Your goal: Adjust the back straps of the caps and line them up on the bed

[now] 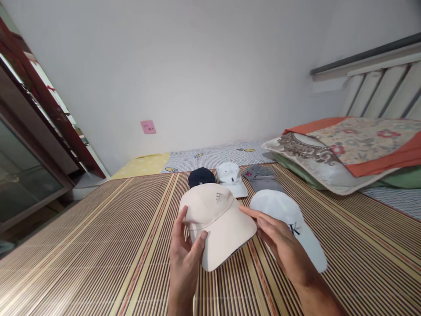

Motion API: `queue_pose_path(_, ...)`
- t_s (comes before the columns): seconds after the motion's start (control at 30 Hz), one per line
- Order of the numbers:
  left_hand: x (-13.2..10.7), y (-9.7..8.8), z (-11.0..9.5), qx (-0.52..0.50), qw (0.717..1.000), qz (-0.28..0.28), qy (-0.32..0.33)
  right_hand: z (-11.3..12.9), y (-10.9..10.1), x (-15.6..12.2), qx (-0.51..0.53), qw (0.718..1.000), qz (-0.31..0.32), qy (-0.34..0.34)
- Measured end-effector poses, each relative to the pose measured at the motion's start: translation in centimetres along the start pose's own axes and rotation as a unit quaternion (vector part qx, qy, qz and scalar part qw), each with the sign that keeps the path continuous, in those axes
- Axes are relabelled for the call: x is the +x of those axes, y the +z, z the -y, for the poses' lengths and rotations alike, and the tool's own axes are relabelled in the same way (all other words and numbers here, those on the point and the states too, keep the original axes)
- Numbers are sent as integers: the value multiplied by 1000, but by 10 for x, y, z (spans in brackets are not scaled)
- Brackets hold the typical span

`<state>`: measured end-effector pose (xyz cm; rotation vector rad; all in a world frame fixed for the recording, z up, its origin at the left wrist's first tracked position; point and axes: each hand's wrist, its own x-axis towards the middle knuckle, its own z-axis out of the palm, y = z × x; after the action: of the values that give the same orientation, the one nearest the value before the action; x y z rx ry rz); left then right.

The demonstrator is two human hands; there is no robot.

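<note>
I hold a cream baseball cap [217,219] with a small logo on its front, above a striped bamboo mat [98,245]. My left hand [186,254] pinches the left edge of its brim between thumb and fingers. My right hand [279,241] touches the cap's right side with its fingertips, fingers stretched along the brim. Just to the right lies a white cap [289,219] with dark letters, partly under my right hand. Behind stand a dark navy cap [200,176], a white cap [232,177] with a small emblem, and a grey cap [261,175].
Folded bedding and pillows [348,149] in orange, green and floral cloth are piled at the right, before a slatted headboard [378,87]. A checked sheet [217,156] runs along the white wall, which bears a pink note [148,127]. A dark wooden cabinet [29,145] stands at the left.
</note>
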<state>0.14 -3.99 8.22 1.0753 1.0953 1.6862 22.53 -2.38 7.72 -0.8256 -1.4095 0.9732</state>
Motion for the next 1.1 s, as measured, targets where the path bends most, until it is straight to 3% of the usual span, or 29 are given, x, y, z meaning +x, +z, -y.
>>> queue_pose_path(0.2,1,2,2,14,999,-1,46,-8,6,3,115,991,25,63)
queue_pose_path(0.37,4,2,7,6,995,-45,83,-26,10,6,229,971,28,53)
queue_pose_path(0.47,6,-2,9,-29,995,-95,29,-20,14,6,259,960,-3,104)
queue_pose_path(0.53,7,-7,9,-83,991,-98,-34,-11,16,6,285,947,-22,146)
queue_pose_path(0.73,12,-18,15,-244,951,14,-191,-4,17,6,326,927,-68,171)
queue_pose_path(0.83,13,-17,19,-283,936,35,-207,-7,17,7,331,925,-83,167)
queue_pose_path(1.1,11,-16,18,-284,938,-10,-198,-4,20,11,337,924,-89,157)
